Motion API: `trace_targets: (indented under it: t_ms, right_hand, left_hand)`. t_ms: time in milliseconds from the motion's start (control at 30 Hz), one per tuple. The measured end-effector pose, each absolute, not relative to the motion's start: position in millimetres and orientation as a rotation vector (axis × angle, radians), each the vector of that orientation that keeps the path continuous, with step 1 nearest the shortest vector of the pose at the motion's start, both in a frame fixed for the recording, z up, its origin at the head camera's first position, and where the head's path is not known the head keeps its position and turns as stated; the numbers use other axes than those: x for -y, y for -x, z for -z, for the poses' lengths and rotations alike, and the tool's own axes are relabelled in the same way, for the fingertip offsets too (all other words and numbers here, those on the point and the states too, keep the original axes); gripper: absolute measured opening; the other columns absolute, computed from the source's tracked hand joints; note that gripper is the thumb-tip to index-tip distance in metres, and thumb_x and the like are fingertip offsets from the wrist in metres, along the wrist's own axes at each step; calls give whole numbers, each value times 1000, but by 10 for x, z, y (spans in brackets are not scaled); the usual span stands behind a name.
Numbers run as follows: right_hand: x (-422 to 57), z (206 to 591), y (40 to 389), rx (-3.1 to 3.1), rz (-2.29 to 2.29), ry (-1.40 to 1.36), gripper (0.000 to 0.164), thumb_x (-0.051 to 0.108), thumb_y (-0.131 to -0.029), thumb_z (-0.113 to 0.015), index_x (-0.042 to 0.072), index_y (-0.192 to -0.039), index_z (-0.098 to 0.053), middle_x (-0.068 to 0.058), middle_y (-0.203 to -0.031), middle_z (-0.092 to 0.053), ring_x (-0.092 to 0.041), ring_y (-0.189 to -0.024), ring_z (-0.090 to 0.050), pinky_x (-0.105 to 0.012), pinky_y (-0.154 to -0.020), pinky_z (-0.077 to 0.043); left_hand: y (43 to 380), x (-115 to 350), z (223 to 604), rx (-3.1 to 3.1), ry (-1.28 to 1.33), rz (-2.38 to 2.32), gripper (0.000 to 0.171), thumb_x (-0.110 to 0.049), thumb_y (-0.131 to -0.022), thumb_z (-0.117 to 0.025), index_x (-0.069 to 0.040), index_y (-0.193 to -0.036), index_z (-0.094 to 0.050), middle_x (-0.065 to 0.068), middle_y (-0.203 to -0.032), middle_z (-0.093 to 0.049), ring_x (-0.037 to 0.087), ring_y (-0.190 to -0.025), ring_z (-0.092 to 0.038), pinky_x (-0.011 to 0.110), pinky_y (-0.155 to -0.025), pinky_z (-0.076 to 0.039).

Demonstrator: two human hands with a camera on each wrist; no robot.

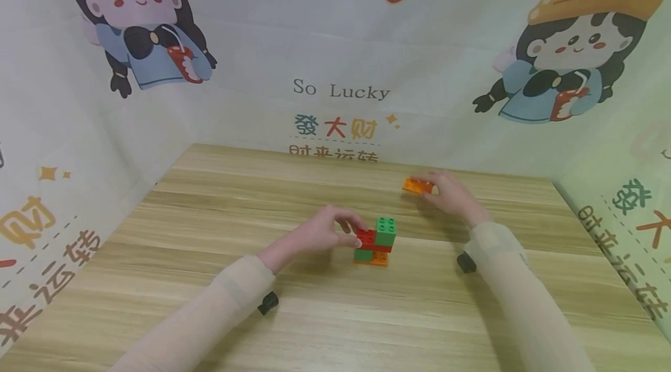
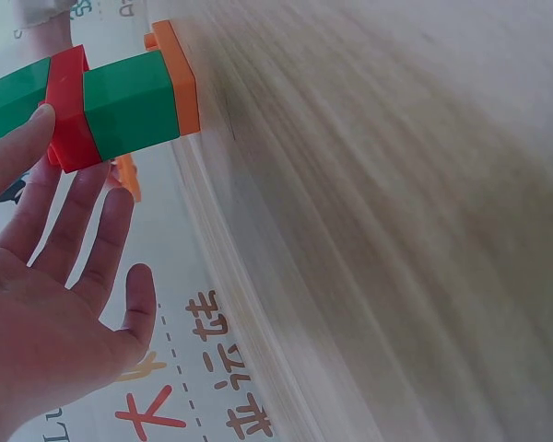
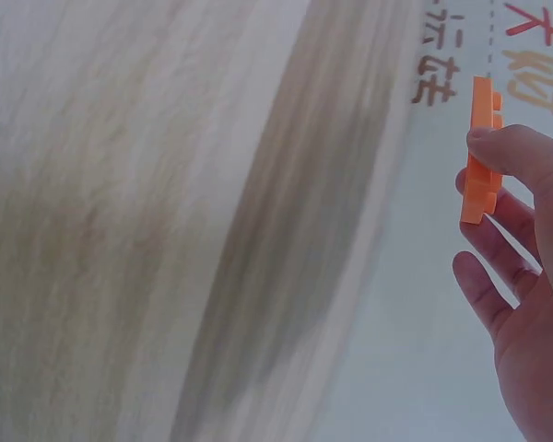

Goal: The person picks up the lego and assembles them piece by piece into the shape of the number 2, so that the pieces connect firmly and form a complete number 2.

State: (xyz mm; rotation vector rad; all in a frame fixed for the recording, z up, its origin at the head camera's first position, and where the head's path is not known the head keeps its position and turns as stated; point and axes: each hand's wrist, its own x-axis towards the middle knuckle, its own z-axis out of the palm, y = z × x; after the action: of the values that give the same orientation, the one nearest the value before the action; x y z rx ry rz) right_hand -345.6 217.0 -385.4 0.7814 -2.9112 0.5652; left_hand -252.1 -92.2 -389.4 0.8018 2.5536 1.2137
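A small stack of toy building bricks stands on the table, slightly right of centre in the head view. At its base lies an orange plate [image 1: 381, 262], with a lower green brick [image 2: 129, 103] on one end. A red brick [image 2: 69, 109] lies across that, and an upper green brick [image 1: 385, 231] sits at its right end. My left hand [image 1: 327, 231] pinches the red brick's left end between thumb and fingers. Farther back to the right, my right hand [image 1: 452, 192] pinches a second orange plate [image 3: 480, 152], studs facing the palm side, apparently raised off the wood.
The wood-grain table [image 1: 173, 232] ends at a printed cloth backdrop [image 1: 251, 110], which also rises along both sides. Black wrist-worn pieces, one by the left cuff [image 1: 268, 302] and one by the right cuff [image 1: 466, 262], hang near the tabletop.
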Motion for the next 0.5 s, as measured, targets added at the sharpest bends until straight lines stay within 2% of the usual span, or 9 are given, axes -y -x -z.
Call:
trace_targets:
  t_ms: [167,500]
  right_hand:
    - [-2117,3788,3413,2878,-620,-799,45,9,-93,-65,8,-137,-57,-18,-135,-62,-32,-111,-57,-54,-103,-45]
    - [-1986,3630,3241,2744,-665,-902,46,11,-90,-68,10,-135,-59,-14,-134,-64,-32,-116,-58,-53,-104,-46]
  left_hand:
    - [2520,927,3891,-2554,-805,-1209,27,-14,-82,-78,-14,-109,-73,1,-111,-74,16,-97,-61,40,-94,-51]
    - [2533,924,3914,-2564,-821,-1208,27,-15,-82,-78,-15,-109,-73,0,-110,-74,15,-96,-61,44,-95,-51]
